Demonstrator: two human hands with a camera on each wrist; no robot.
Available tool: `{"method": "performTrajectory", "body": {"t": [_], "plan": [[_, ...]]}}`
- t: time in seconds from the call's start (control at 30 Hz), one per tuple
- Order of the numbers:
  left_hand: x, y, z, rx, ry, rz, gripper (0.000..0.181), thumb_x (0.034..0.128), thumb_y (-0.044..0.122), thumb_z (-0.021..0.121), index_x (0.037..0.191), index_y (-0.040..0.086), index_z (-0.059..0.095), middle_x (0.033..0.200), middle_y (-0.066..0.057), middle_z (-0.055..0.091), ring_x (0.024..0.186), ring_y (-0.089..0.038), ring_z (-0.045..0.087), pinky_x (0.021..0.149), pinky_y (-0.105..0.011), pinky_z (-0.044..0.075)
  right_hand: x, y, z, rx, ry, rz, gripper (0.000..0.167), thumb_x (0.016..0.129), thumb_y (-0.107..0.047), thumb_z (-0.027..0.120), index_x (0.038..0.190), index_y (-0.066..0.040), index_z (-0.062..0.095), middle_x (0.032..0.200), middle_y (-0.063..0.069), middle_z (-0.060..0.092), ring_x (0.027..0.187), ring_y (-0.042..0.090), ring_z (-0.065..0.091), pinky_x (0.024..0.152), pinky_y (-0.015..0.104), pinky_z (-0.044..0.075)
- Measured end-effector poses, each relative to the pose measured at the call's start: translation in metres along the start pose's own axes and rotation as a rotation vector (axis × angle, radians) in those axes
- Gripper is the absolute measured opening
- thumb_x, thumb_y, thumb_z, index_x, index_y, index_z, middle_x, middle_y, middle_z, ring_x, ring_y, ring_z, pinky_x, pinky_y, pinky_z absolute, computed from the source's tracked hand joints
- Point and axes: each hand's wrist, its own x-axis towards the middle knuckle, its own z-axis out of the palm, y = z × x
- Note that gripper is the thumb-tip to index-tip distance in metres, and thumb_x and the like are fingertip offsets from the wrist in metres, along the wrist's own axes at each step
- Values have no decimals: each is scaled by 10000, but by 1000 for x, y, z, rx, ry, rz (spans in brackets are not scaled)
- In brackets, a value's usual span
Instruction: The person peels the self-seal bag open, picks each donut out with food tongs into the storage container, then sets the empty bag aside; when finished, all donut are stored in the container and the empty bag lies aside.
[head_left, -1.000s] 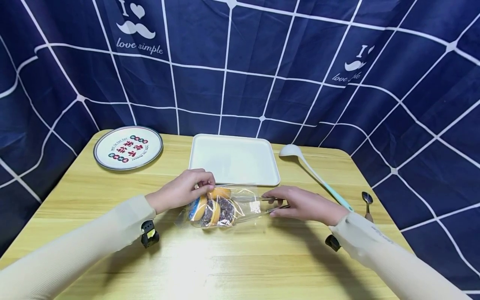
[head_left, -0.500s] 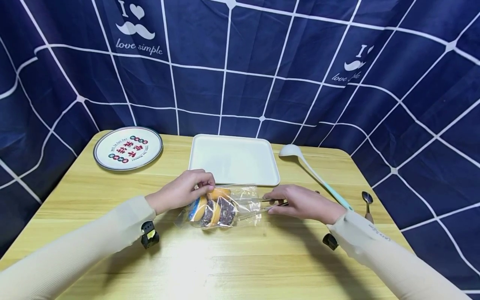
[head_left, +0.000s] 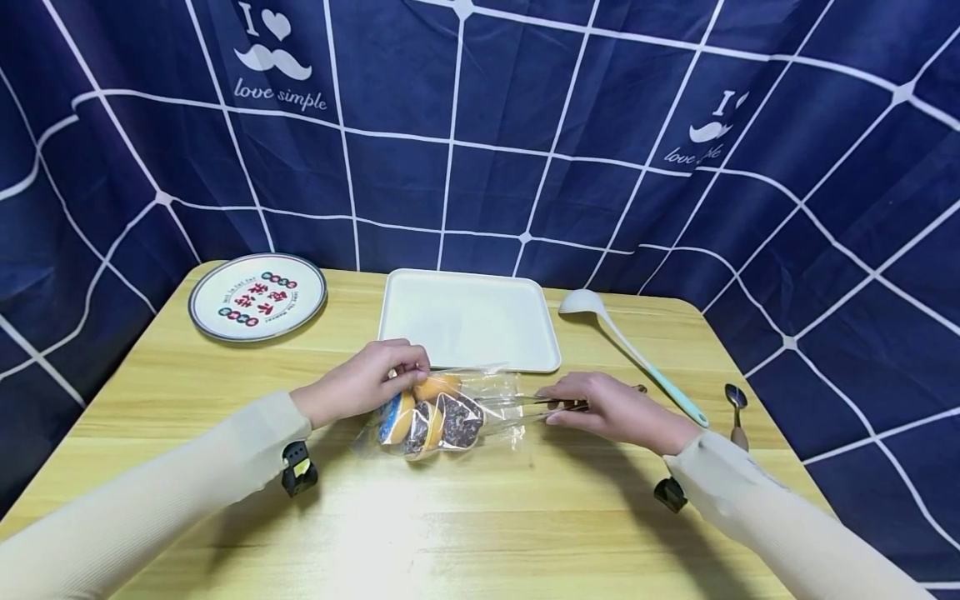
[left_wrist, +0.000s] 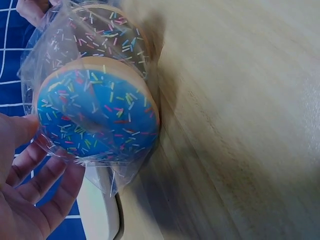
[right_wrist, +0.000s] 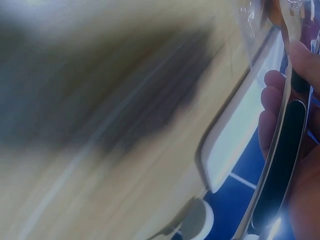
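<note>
My left hand [head_left: 363, 383] pinches the upper edge of a clear plastic bag [head_left: 491, 381] lying on the table. Inside are several toy donuts. A blue-iced donut [left_wrist: 100, 117] with sprinkles faces the left wrist camera, and a brown-iced sprinkled one [left_wrist: 107, 32] sits behind it. A dark chocolate donut [head_left: 460, 422] lies nearest the bag's right-hand mouth. My right hand [head_left: 615, 408] grips metal tongs [right_wrist: 280, 165] with dark handle pads; their tips reach into the bag toward the chocolate donut. Plastic glare hides whether the tips clasp it.
Behind the bag lies a white rectangular tray [head_left: 468, 321]. A round printed plate [head_left: 258, 298] is at the back left. To the right are a ladle [head_left: 633, 354] with a mint handle and a small spoon [head_left: 737, 408]. A blue curtain [head_left: 495, 192] rises behind the wooden table [head_left: 450, 533].
The tongs' arms have drawn closer together. My right hand first shifted slightly left, then right, and the chocolate donut has slid a little to the right. My left hand stays in place.
</note>
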Motion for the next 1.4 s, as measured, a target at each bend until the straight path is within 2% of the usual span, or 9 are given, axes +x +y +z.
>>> {"method": "performTrajectory", "body": {"t": [0.2,0.5,0.63,0.8,0.93,1.07,1.17,1.3,1.4], "plan": [[0,-2,0,-5,8,8,62,1019,126,668,974,142,706,898,31,664,822,-84,566,800,-316,533,-15,10,0,110,25,104,356,1014,-292,703,1312,-98,723,1196,36,778,1106,140,723,929,345,597],[0,-4,0,-16,1,4,70,1028,126,656,976,141,700,892,37,652,828,-94,557,805,-331,527,-48,28,-4,175,144,117,316,982,-143,732,1295,-101,724,1080,-41,772,991,-14,677,826,231,590],[0,-5,0,-22,2,4,74,1032,122,650,975,144,692,879,41,633,822,-99,543,792,-312,508,-62,34,-9,177,174,159,325,971,-122,740,1294,-85,723,1102,-1,783,1012,-32,673,854,181,571],[0,-5,1,-26,-2,4,78,1038,122,640,985,146,691,881,38,631,825,-98,540,795,-304,502,-75,43,-18,150,175,268,347,969,-178,753,1303,-85,727,1241,89,773,1151,-119,600,933,69,483],[1,-4,2,-24,-5,9,82,1044,120,631,991,149,687,896,35,644,836,-98,546,810,-314,511,-77,52,-29,172,214,350,365,975,-178,749,1318,-57,717,1252,157,758,1112,-153,586,888,56,483],[1,-4,3,-13,7,21,86,1041,114,634,982,152,684,904,34,651,847,-99,552,828,-338,520,-66,58,-37,194,275,418,422,984,-217,747,1360,-36,686,1332,228,700,1067,-198,553,827,63,498],[3,-2,3,-5,8,24,84,1041,119,634,984,153,685,908,34,650,849,-97,552,827,-335,519,-46,61,-37,178,300,442,459,991,-261,742,1388,-43,666,1373,231,676,972,-135,573,782,96,497],[3,-1,4,-5,2,21,79,1045,131,630,990,152,683,907,34,644,839,-94,546,808,-320,513,-7,62,-31,146,317,415,422,987,-236,746,1358,-43,689,1119,184,758,659,31,509,628,209,456],[3,-2,5,-4,-1,17,78,1045,135,629,992,157,682,903,38,640,834,-91,542,801,-316,511,25,60,-23,135,338,383,399,976,-200,755,1326,-16,702,1049,176,754,571,32,407,606,242,424]]}}
